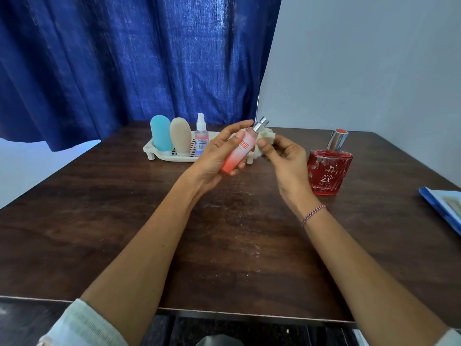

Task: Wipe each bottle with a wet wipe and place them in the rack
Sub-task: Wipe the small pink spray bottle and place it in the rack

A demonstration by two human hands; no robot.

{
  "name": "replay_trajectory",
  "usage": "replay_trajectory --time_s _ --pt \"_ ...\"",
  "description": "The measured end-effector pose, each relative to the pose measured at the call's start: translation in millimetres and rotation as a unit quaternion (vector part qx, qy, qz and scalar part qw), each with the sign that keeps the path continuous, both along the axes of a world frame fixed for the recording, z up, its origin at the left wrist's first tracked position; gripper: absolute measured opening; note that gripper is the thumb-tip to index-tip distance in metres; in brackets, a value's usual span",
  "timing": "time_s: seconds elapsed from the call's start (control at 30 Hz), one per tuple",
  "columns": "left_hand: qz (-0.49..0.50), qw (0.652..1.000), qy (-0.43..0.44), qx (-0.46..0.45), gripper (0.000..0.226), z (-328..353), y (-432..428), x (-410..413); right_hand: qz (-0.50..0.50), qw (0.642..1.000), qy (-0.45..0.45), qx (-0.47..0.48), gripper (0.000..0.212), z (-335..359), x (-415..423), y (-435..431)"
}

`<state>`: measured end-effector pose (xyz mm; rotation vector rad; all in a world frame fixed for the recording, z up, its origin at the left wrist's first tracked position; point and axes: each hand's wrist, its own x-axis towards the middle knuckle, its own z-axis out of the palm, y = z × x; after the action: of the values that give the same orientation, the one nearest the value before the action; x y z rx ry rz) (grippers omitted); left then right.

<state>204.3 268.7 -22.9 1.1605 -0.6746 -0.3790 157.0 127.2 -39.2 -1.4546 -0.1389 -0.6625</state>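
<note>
Nearest the camera, two bare forearms are reaching forward over the dark wooden table (124, 221), with pale sleeves (82, 325) pushed up near the elbows and a thin beaded bracelet (313, 214) sitting on the right wrist.

Above the middle of the table, the left hand (212, 158) is wrapping around a slim pink bottle (238, 152), fingers curled behind it and thumb lying along its upper side, so the bottle is being held off the table and tilting with its silver cap (260, 123) pointing up and to the right. The right hand (282, 156) is pinching a crumpled white wipe (265, 136) between thumb and fingers and pressing it against the bottle just below the cap.

To the right of the hands, a squat red perfume bottle (329, 172) with a silver neck is standing upright on the table, apart from the hands and well apart from the rack. At the far right edge, a blue-edged booklet (444, 206) is lying partly out of view.

Further back, a white plastic rack (159, 153) is sitting near the far edge of the table, its right end hidden behind the hands. Three items are standing in it side by side: a blue tube (161, 133) at the left, a beige tube (180, 136) just beside it, and a small clear spray bottle (201, 136) with a pink label next along.

Behind the table, a deep blue curtain (124, 58) is hanging on the left and a plain pale wall (361, 58) is filling the right.
</note>
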Motion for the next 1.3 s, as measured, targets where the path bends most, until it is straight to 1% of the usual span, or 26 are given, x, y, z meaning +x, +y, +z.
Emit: replay_trajectory --time_s 0.17,0.3,0.37,0.43,0.5,0.6,0.73,0.9,1.03,1.13,1.2,1.3 --pt "0.027 0.995 -0.073 0.064 0.024 -1.3 1.6 2.5 0.077 0.996 0.029 0.024 0.042 -0.5 0.9 -4.8" --pt "0.066 0.982 -0.134 0.119 0.036 -2.6 2.5 4.5 0.091 0.993 0.065 0.038 0.044 0.6 2.0 -6.9" --pt "0.083 0.974 -0.171 0.128 0.039 -4.0 1.3 4.7 0.075 0.994 0.076 0.036 0.040 -0.4 2.7 -7.2" --pt "0.111 0.958 -0.219 0.148 0.043 -5.7 0.2 5.7 0.047 0.995 0.079 0.032 0.028 -0.9 3.3 -7.8" --pt "0.132 0.944 -0.256 0.163 0.044 -6.8 0.1 6.2 0.023 0.996 0.082 0.022 0.021 -0.6 3.3 -8.2" --pt "0.151 0.928 -0.291 0.176 0.044 -8.1 0.6 7.5 -0.002 0.996 0.087 -0.014 0.023 -1.4 3.7 -9.5" --pt "0.165 0.924 -0.293 0.181 0.046 -10.1 1.0 11.0 -0.031 0.993 0.085 -0.070 0.031 -2.8 6.2 -9.8" --pt "0.179 0.923 -0.276 0.200 0.050 -12.5 4.6 16.5 -0.036 0.993 0.064 -0.093 0.025 -2.8 6.4 -9.8" --pt "0.179 0.930 -0.252 0.197 0.046 -11.7 6.3 17.7 -0.025 0.995 0.051 -0.077 0.021 -0.6 4.2 -10.5" --pt "0.173 0.938 -0.236 0.186 0.042 -11.6 6.3 17.5 -0.020 0.999 0.037 -0.031 0.022 2.9 -0.1 -10.7" --pt "0.172 0.936 -0.236 0.198 0.044 -11.5 6.1 17.4 -0.027 0.999 0.029 -0.009 0.021 3.5 -1.5 -10.2" --pt "0.182 0.922 -0.254 0.230 0.050 -11.5 5.8 18.1 -0.040 0.998 0.044 -0.004 0.023 0.7 1.9 -11.3"
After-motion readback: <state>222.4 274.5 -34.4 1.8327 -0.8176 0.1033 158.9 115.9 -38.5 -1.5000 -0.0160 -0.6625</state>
